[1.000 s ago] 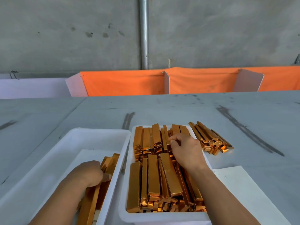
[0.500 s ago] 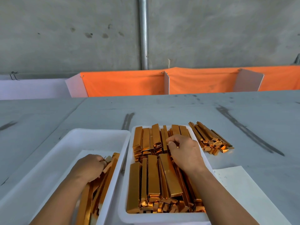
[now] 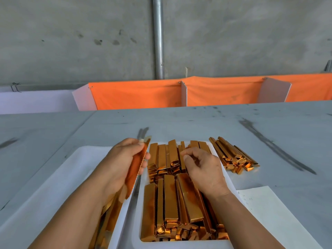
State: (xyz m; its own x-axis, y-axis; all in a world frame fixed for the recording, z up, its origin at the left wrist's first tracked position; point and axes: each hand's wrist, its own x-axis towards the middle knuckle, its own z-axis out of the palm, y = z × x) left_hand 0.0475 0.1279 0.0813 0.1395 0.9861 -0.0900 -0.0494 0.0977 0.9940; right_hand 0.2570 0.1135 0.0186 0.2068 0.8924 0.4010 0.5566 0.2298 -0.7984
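My left hand [image 3: 124, 159] grips a flat gold-and-orange box blank [image 3: 135, 169] and holds it up above the left white tray [image 3: 53, 186]. More flat blanks [image 3: 107, 221] lie in that tray, under my forearm. My right hand [image 3: 203, 168] hovers over the right white tray [image 3: 179, 243]. Its fingers are loosely curled and I see nothing between them. That tray is packed with folded gold boxes [image 3: 170, 198] in two rows.
A loose pile of gold boxes [image 3: 231, 155] lies on the grey table right of the tray. A white paper sheet [image 3: 265, 209] lies at the near right. An orange cloth barrier [image 3: 143, 94] lines the table's far edge, with a metal pipe [image 3: 159, 38] on the wall behind.
My left hand has lifted one flat blank out of the left tray, up and toward the right tray. My right hand has drawn back slightly from the far row of boxes.
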